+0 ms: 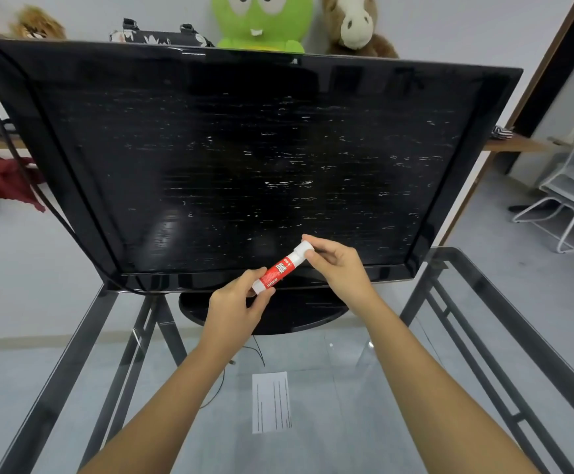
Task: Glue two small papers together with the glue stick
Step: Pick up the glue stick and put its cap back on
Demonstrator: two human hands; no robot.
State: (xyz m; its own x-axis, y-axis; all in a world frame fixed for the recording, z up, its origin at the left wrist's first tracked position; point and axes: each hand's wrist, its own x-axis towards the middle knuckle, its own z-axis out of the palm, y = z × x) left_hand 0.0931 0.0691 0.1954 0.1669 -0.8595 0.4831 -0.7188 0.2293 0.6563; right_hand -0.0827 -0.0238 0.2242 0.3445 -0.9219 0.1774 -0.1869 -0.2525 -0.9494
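Note:
A red and white glue stick [280,268] is held tilted in the air in front of the screen's lower edge. My left hand [236,304] grips its lower white end. My right hand [338,263] pinches the white cap at its upper end. The cap sits on the stick. Below the hands, a small white paper [271,401] with dark lines lies flat on the glass table. I can make out only this one sheet; whether another lies under it I cannot tell.
A large black monitor [231,159] on an oval stand [299,316] fills the back of the glass table [347,388], which has a black metal frame. Soft toys sit behind the monitor. A white chair [566,200] stands at the right.

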